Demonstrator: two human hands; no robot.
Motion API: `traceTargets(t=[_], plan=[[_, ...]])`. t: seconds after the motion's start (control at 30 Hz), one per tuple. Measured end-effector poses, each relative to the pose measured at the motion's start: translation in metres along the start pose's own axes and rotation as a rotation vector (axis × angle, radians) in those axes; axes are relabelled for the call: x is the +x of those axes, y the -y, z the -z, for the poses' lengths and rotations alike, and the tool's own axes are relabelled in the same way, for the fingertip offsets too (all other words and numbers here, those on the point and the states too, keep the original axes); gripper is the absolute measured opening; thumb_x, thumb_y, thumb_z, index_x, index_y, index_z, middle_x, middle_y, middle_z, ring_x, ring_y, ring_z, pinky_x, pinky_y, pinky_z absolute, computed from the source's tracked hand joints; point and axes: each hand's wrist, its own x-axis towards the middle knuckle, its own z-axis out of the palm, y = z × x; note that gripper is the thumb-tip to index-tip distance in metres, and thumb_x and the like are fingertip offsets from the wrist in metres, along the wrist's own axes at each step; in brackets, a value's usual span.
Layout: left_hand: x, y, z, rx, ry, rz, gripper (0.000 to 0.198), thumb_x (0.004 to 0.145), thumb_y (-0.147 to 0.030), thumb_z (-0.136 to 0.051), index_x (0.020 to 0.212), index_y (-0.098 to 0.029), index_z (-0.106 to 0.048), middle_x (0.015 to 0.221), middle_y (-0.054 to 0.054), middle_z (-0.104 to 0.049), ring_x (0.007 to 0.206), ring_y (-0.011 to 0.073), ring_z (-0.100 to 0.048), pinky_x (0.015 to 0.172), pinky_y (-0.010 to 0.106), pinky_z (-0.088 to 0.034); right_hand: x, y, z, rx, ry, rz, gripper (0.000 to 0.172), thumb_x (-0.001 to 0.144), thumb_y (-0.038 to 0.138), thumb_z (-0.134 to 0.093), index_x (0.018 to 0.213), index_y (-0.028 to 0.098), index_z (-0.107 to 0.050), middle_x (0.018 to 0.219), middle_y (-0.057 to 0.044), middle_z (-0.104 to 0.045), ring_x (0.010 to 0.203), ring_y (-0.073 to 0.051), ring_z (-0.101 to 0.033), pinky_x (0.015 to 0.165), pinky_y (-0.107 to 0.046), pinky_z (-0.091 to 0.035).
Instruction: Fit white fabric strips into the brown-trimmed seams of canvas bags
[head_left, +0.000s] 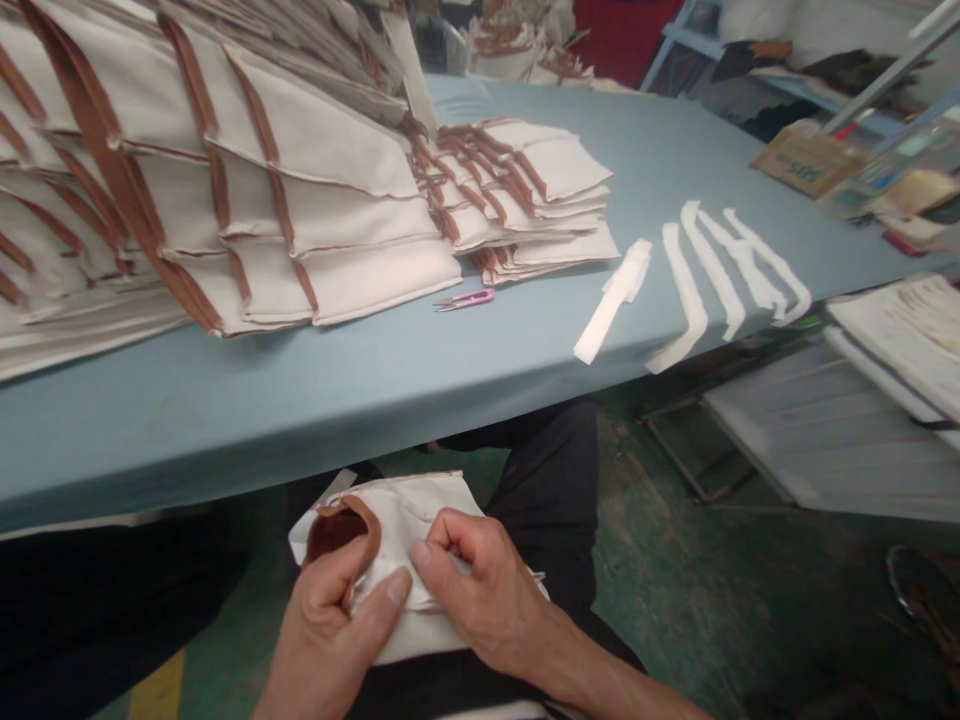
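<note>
A cream fabric piece with a brown-trimmed opening [439, 492] rests on my lap, below the table edge. My left hand [334, 620] grips it beside the brown trim, its thumb on top of the cloth and its fingers partly inside the opening. On the right of the piece, my right hand [480, 580] is closed, thumb against curled forefinger, pinching at the cloth. Whether anything small sits in that pinch is hidden. Pink-handled thread snips [466, 300] lie on the table beyond both hands.
Large stacks of cream pieces with brown trim [352, 235] cover the left of the blue-covered table [420, 370]; a smaller stack [562, 170] stands beside them. White strips [682, 300] lie near the right edge. A cardboard box [806, 160] sits farther back. A metal-framed stand [780, 430] is at right.
</note>
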Motion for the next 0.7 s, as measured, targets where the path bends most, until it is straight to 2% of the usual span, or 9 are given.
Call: traceTargets(t=[0.07,0.2,0.37,0.43,0.53,0.63,0.7], plan=[[0.001,0.003,0.003,0.001,0.033,-0.023,0.028,0.082,-0.042,-0.069,0.071,-0.017,-0.076,0.064,-0.001,-0.058,0.058,0.0130,-0.047,0.045,0.018,-0.037,-0.004,-0.003,-0.004,-0.032,-0.015,0.012,0.035,0.095,0.043,-0.055,0.068,0.022,-0.047,0.058,0.006,-0.044,0.057,-0.012,-0.043,0.058,-0.026,-0.031],[0.004,0.006,0.013,0.005,0.180,-0.094,0.030,0.088,-0.041,-0.068,0.071,-0.017,-0.075,0.062,-0.002,-0.058,0.052,0.0117,-0.045,0.042,0.017,-0.038,-0.011,-0.009,-0.014,-0.033,-0.060,0.047,0.031,0.094,0.038,-0.055,0.069,0.022,-0.046,0.060,0.005,-0.046,0.058,-0.012,-0.046,0.059,-0.025,-0.033],[0.002,0.008,0.026,0.091,0.253,-0.097,0.031,0.091,-0.040,-0.068,0.071,-0.018,-0.073,0.066,0.000,-0.066,0.058,0.0155,-0.059,0.052,0.019,-0.052,-0.015,-0.018,-0.026,-0.085,-0.082,0.069,0.026,0.093,0.032,-0.058,0.071,0.022,-0.048,0.060,0.005,-0.051,0.057,-0.012,-0.051,0.060,-0.024,-0.033],[-0.002,0.011,0.027,0.122,0.235,-0.102,0.028,0.092,-0.040,-0.068,0.074,-0.019,-0.073,0.068,-0.001,-0.069,0.061,0.0172,-0.063,0.054,0.020,-0.054,-0.015,-0.022,-0.029,-0.146,-0.095,0.085,0.025,0.092,0.030,-0.061,0.071,0.021,-0.050,0.060,0.005,-0.053,0.057,-0.012,-0.053,0.060,-0.024,-0.033],[-0.013,0.019,0.020,0.162,0.156,-0.145,0.030,0.097,-0.036,-0.058,0.076,-0.020,-0.072,0.066,-0.002,-0.068,0.059,0.0173,-0.063,0.054,0.021,-0.053,-0.014,-0.027,-0.030,-0.283,-0.078,0.162,0.025,0.094,0.028,-0.063,0.072,0.021,-0.054,0.057,0.005,-0.055,0.053,-0.011,-0.053,0.056,-0.024,-0.030],[-0.023,0.023,0.009,0.233,0.016,-0.309,0.035,0.098,-0.028,-0.052,0.067,-0.021,-0.064,0.059,-0.003,-0.062,0.053,0.0148,-0.059,0.053,0.021,-0.049,-0.013,-0.037,-0.021,-0.505,-0.123,0.344,0.025,0.096,0.028,-0.064,0.073,0.021,-0.059,0.058,0.003,-0.062,0.052,-0.012,-0.058,0.057,-0.026,-0.031],[-0.028,0.021,0.005,0.304,-0.065,-0.460,0.035,0.097,-0.023,-0.052,0.063,-0.021,-0.056,0.057,-0.004,-0.057,0.050,0.0125,-0.056,0.054,0.021,-0.045,-0.013,-0.047,-0.006,-0.691,-0.174,0.437,0.026,0.096,0.029,-0.064,0.072,0.021,-0.061,0.060,0.001,-0.067,0.054,-0.014,-0.063,0.060,-0.026,-0.033]])
